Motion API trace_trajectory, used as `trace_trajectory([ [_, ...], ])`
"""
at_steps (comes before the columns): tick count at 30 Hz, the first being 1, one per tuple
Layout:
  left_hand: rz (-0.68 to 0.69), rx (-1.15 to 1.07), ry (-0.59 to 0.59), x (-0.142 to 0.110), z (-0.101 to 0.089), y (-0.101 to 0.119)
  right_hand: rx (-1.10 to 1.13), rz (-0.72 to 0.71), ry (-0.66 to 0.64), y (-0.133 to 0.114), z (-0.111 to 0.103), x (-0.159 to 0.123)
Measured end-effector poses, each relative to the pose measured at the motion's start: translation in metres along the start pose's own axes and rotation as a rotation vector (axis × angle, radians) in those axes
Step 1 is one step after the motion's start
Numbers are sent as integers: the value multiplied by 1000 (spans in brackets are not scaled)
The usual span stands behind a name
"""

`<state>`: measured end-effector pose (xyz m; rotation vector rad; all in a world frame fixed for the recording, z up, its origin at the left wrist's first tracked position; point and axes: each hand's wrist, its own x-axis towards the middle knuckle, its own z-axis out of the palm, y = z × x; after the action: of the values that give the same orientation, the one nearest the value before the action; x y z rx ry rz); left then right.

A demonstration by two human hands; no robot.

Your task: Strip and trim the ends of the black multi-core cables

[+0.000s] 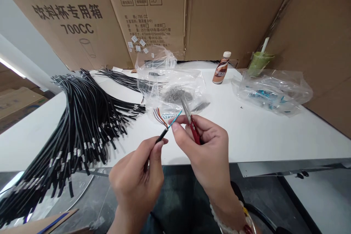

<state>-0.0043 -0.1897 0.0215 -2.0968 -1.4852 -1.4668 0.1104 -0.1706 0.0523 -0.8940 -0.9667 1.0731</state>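
Near the table's front edge, my left hand (pixel 138 173) pinches a black cable (pixel 161 136) just below its stripped end. Thin orange, brown and dark wires (pixel 159 117) fan out from that end, leaning left. A blue strand (pixel 174 119) leans right, and the thumb and forefinger of my right hand (pixel 204 146) touch it. Red-handled scissors (pixel 193 128) rest in that same right hand, their metal blades pointing up and away. Part of their handles is hidden by the fingers. The rest of the held cable is hidden behind my left hand.
A large bundle of black cables (pixel 85 117) covers the table's left side and hangs over its edge. Behind my hands lies a clear plastic bag (pixel 192 80) with small metallic bits. Farther right are a brown bottle (pixel 221 68), a green cup (pixel 259 64) and another bag (pixel 290 87). Cardboard boxes (pixel 219 14) wall the back.
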Motion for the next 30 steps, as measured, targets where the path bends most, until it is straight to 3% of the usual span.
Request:
trace_trajectory([
  [5, 102, 131, 67, -2, 3, -1, -19, 13, -13, -1, -2, -2],
  [10, 102, 125, 65, -3, 3, -1, -1, 31, -60, -1, -4, -3],
  [20, -110, -48, -65, -1, -3, 7, -149, -37, -27, -1, -3, -8],
  [26, -319, -292, -187, -1, -4, 6, -327, -201, 44, 3, -1, -11],
  [30, -302, -306, -203, 3, -3, 7, -437, -315, 109, 5, 3, -17],
])
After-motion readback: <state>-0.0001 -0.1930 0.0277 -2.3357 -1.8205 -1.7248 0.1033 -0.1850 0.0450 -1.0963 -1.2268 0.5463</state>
